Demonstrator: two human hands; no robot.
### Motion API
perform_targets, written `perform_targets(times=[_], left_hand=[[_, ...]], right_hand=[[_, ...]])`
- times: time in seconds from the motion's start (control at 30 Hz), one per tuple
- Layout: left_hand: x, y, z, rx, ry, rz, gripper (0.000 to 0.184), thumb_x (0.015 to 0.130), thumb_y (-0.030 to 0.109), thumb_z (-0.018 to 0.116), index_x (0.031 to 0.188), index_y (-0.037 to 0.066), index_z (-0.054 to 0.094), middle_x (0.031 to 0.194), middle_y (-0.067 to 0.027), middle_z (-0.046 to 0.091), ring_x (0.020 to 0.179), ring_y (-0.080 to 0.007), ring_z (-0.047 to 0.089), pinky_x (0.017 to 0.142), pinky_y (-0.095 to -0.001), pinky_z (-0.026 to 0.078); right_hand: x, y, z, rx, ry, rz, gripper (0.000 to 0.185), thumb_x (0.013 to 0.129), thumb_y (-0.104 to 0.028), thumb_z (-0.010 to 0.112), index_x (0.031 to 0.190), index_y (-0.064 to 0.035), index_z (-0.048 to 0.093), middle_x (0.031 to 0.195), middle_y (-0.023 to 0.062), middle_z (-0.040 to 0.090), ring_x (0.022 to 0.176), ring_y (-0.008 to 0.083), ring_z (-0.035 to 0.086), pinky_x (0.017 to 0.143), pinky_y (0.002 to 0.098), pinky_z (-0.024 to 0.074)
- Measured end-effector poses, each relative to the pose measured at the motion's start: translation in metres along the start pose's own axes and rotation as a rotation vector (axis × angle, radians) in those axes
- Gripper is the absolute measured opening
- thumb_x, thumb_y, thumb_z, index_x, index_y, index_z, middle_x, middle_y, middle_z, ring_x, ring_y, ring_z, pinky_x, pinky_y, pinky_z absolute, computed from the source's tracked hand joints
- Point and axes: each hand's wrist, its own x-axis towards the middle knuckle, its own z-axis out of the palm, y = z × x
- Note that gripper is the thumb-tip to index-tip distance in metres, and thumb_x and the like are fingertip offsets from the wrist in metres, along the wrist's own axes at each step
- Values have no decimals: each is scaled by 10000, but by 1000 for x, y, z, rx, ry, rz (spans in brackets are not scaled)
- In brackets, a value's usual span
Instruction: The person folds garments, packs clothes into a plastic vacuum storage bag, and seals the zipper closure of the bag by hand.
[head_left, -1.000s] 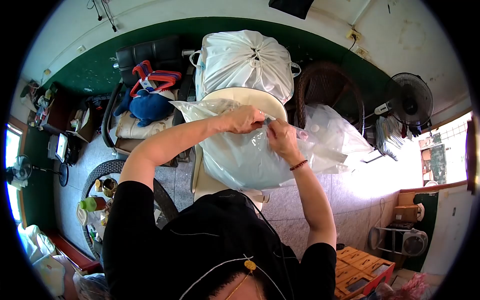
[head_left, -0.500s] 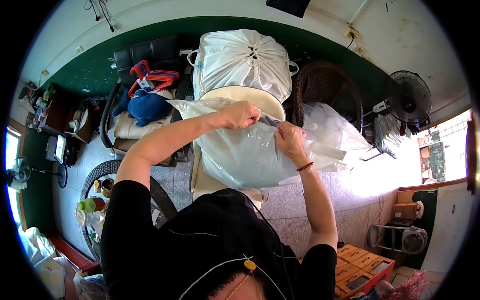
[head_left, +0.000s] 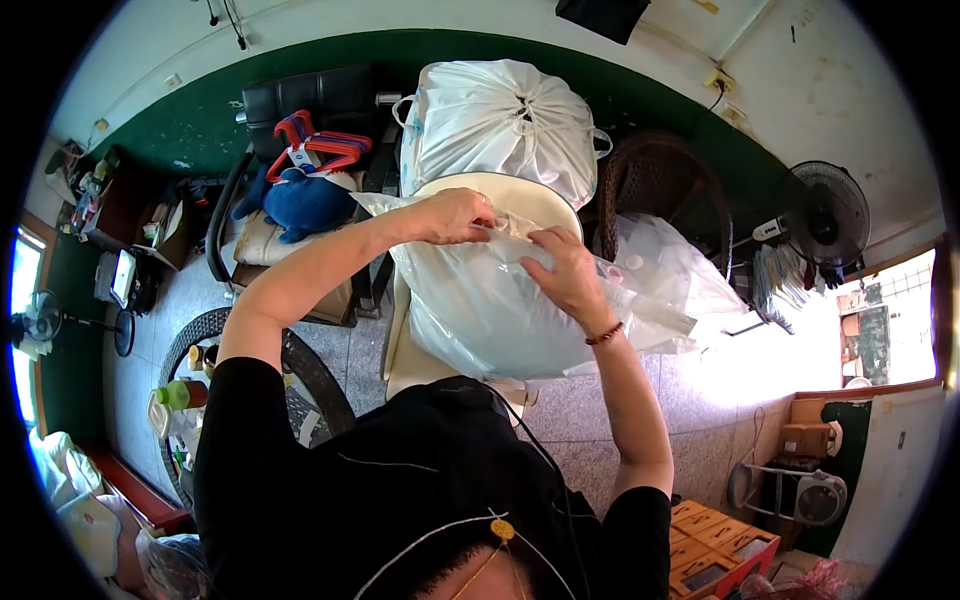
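Observation:
A large translucent plastic bag [head_left: 480, 310], full and bulging with something pale, lies across a cream chair [head_left: 545, 198] in front of me. My left hand [head_left: 455, 216] is at the bag's upper edge, its fingers curled down and closed on the plastic. To the right of it, my right hand [head_left: 567, 272] rests over the top of the bag, thumb and fingers apart. A beaded bracelet is on the right wrist. Whatever fills the bag cannot be made out through the plastic.
Behind the chair stands a white drawstring bag [head_left: 500, 125]. At left, red hangers [head_left: 325, 150] and a blue plush toy [head_left: 305, 205] sit on a black armchair [head_left: 310, 100]. A wicker chair [head_left: 665, 170], another clear bag [head_left: 670, 260] and a fan [head_left: 822, 215] are at right.
My right hand has loosened from a closed grip on the bag's edge, and its fingers have spread. The left hand has shifted slightly left relative to the bag. The dark strip between the hands no longer shows.

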Motion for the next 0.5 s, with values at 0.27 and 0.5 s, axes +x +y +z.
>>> perform_targets(times=[0.27,0.5], left_hand=[[2,-16,15,-159,82,41,152,755,151,619,805,7,618,730,-166,584,715,-352,572,645,-404,444],[2,-3,16,12,105,47,119,748,124,601,783,13,578,763,-150,592,744,-342,577,662,-408,447]], right_hand=[[23,3,36,26,-110,100,159,721,-102,666,836,3,630,793,144,606,736,322,587,663,380,468],[22,7,48,15,-6,79,93,703,-72,644,714,-5,580,700,150,591,632,327,577,582,390,455]])
